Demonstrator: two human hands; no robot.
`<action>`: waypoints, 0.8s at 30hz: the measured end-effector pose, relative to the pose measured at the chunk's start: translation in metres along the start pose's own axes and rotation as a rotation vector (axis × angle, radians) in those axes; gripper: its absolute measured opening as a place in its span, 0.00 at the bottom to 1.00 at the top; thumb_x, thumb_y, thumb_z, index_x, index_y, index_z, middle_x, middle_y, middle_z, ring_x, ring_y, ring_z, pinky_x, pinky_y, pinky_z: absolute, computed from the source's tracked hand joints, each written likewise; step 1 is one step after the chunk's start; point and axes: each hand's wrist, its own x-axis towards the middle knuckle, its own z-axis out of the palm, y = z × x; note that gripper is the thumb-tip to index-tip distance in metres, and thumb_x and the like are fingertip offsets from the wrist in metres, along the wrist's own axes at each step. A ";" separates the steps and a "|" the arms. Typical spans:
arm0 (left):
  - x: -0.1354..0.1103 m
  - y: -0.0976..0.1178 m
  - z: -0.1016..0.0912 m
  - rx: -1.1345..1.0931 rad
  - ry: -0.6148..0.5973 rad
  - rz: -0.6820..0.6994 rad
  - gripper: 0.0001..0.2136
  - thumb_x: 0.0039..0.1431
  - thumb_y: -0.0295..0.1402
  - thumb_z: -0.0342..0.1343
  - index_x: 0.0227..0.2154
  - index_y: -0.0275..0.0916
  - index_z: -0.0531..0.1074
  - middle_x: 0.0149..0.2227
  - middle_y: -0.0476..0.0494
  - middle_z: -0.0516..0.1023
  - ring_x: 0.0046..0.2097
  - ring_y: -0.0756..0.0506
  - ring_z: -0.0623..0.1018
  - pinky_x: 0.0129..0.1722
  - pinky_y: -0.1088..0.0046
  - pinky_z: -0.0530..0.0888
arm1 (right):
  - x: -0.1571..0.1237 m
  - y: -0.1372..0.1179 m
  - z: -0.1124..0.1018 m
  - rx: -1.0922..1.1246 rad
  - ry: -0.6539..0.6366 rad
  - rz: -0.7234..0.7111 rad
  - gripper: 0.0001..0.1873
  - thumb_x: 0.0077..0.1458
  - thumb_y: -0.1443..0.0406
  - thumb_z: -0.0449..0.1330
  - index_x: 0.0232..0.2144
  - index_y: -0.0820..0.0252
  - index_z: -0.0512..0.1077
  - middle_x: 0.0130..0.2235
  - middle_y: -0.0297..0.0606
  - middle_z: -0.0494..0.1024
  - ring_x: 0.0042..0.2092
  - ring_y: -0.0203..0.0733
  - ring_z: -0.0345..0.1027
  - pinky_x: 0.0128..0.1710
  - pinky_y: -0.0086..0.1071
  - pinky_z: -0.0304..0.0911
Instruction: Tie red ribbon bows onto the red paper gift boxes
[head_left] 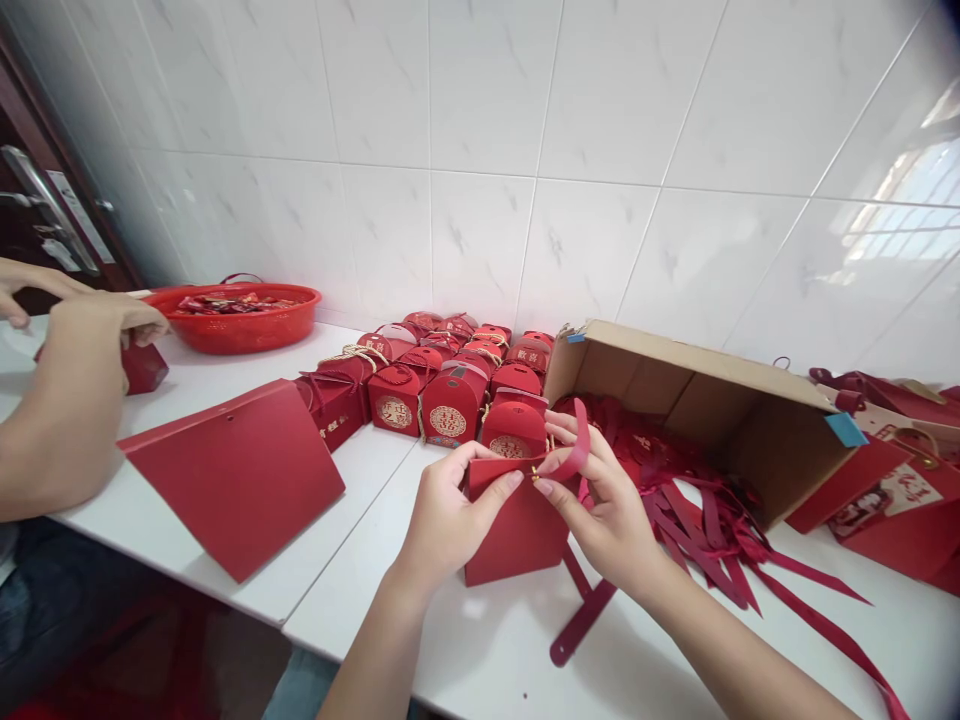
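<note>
A small red paper gift box (517,540) stands upright on the white table in front of me. My left hand (446,515) grips its top edge from the left, the thumb on the near face. On the other side, my right hand (611,510) pinches a red strap (580,445) by its end, at a small gold fastener (535,474) against the top edge of the box. The strap loops up over my right fingers. Whether the fastener passes through the box cannot be seen. Another strap (583,620) lies on the table beside the box.
Behind stand rows of filled-out red gift boxes (448,405). A cardboard box (720,400) lies on its side, spilling red straps (705,530). To the left are a larger red box (240,470), a red basin (247,325) of small packets, and another person's arm (75,400). Red bags (900,500) stand right.
</note>
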 end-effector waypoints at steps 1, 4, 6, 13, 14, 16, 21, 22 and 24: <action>0.000 0.000 0.000 -0.006 -0.006 -0.006 0.10 0.54 0.39 0.60 0.31 0.38 0.71 0.30 0.47 0.78 0.32 0.47 0.77 0.30 0.76 0.72 | 0.000 -0.001 0.000 -0.011 0.008 -0.007 0.02 0.58 0.67 0.58 0.34 0.54 0.71 0.57 0.41 0.65 0.61 0.48 0.58 0.58 0.45 0.59; -0.001 0.001 0.001 0.008 -0.017 0.000 0.10 0.54 0.39 0.60 0.31 0.37 0.71 0.30 0.47 0.78 0.32 0.47 0.76 0.30 0.75 0.72 | 0.001 -0.005 0.000 -0.044 0.024 -0.019 0.02 0.57 0.67 0.58 0.33 0.55 0.71 0.55 0.42 0.66 0.60 0.48 0.58 0.56 0.45 0.60; -0.001 0.002 0.002 0.029 -0.037 0.016 0.10 0.55 0.39 0.59 0.31 0.37 0.71 0.30 0.46 0.77 0.33 0.47 0.76 0.31 0.74 0.72 | 0.001 -0.007 0.001 -0.048 0.045 -0.012 0.01 0.57 0.67 0.59 0.33 0.55 0.71 0.54 0.43 0.68 0.58 0.49 0.60 0.55 0.45 0.60; -0.002 0.006 -0.009 0.063 -0.150 0.104 0.09 0.57 0.39 0.57 0.31 0.38 0.71 0.33 0.46 0.76 0.34 0.47 0.75 0.32 0.74 0.71 | 0.001 -0.009 0.001 0.108 0.003 0.170 0.07 0.58 0.61 0.58 0.37 0.57 0.67 0.38 0.39 0.74 0.41 0.42 0.68 0.41 0.36 0.65; -0.003 0.008 -0.013 0.064 -0.181 0.141 0.10 0.58 0.40 0.56 0.30 0.38 0.71 0.34 0.44 0.76 0.36 0.46 0.75 0.34 0.73 0.71 | 0.001 -0.009 -0.001 0.125 -0.044 0.193 0.07 0.58 0.60 0.58 0.34 0.58 0.67 0.35 0.37 0.72 0.37 0.40 0.67 0.37 0.33 0.65; -0.007 0.012 -0.020 0.021 -0.240 0.211 0.15 0.62 0.43 0.49 0.30 0.37 0.72 0.38 0.41 0.76 0.40 0.44 0.75 0.39 0.70 0.72 | 0.002 -0.012 -0.005 0.181 -0.159 0.222 0.10 0.57 0.59 0.59 0.30 0.59 0.66 0.31 0.35 0.69 0.33 0.37 0.62 0.33 0.30 0.62; -0.016 0.021 -0.025 -0.041 -0.115 0.214 0.12 0.64 0.38 0.50 0.48 0.44 0.68 0.46 0.41 0.73 0.39 0.47 0.76 0.35 0.72 0.73 | 0.000 -0.027 -0.012 0.427 -0.436 0.264 0.12 0.55 0.59 0.62 0.29 0.59 0.63 0.30 0.32 0.66 0.32 0.35 0.60 0.33 0.29 0.59; -0.017 0.022 -0.024 0.004 -0.098 0.239 0.14 0.61 0.35 0.54 0.50 0.46 0.67 0.47 0.42 0.72 0.39 0.47 0.76 0.35 0.73 0.73 | -0.001 -0.030 -0.012 0.463 -0.468 0.260 0.12 0.55 0.60 0.62 0.28 0.59 0.63 0.30 0.32 0.66 0.32 0.35 0.61 0.34 0.29 0.59; -0.017 0.024 -0.023 0.102 -0.112 0.304 0.11 0.59 0.31 0.56 0.45 0.45 0.71 0.44 0.43 0.73 0.40 0.48 0.75 0.37 0.73 0.73 | -0.003 -0.035 -0.012 0.507 -0.501 0.238 0.11 0.55 0.61 0.62 0.28 0.58 0.63 0.30 0.32 0.67 0.33 0.35 0.62 0.34 0.29 0.60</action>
